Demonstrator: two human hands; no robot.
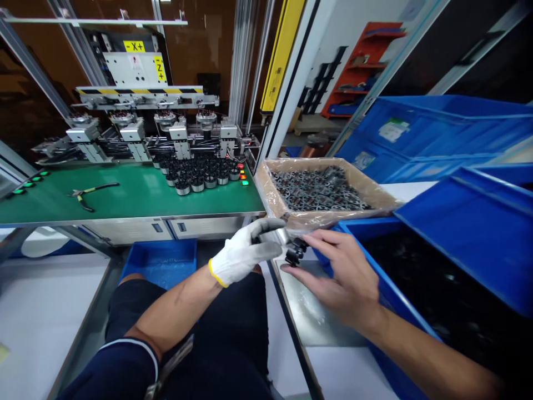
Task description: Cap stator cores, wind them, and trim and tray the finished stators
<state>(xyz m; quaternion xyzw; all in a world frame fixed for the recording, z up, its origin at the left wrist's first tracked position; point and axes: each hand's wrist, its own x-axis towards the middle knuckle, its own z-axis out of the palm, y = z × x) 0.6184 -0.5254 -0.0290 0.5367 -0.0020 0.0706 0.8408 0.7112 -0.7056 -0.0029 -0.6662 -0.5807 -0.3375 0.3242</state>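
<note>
Short silver metal cylinder (282,236) in the gloved left hand (246,251), knobbly black plastic piece (295,253) in the bare right hand (347,272)

The cylinder is smooth and shiny, with a pale highlight along its curved side. The black piece is compact and irregular, with several stubby projections; its finer detail is too small to read. The left hand, in a white knit glove with a yellow cuff, grasps the cylinder between thumb and fingers. The right hand pinches the black piece between its thumb and fingertips. The two parts are just beside each other between the hands; whether they touch cannot be told.

Below the right hand is a dull grey metal plate (318,305). Just beyond both hands stands a brown cardboard box lined with clear plastic (333,218), filled with dark metallic pieces. To the right of the right hand is a blue plastic crate (366,226) of black parts. Ahead and left of the left hand, a green bench top (133,203) bears black-and-yellow-handled pliers (89,194) and clustered round black parts with silver sides (197,173), before a grey metal machine (135,130). Farther off, beyond the right hand, stands an orange shelf unit (352,65).
</note>
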